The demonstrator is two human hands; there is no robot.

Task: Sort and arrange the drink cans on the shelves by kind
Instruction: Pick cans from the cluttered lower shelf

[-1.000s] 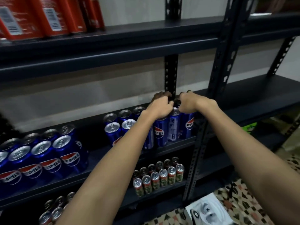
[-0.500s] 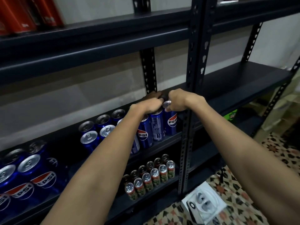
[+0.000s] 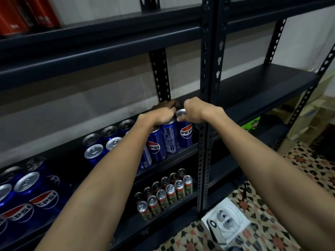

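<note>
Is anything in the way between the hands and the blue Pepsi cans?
No. Both hands already rest on the can tops: the left hand on the middle slim cans, the right hand gripping the end Pepsi can beside the shelf post.

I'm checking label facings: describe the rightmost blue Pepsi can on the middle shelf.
The rightmost Pepsi can is tall, slim, blue metal with a silver pull-tab top. It stands upright at the shelf's front edge beside the upright post, logo facing out. The right hand grips its rim; another can touches its left side.
</note>
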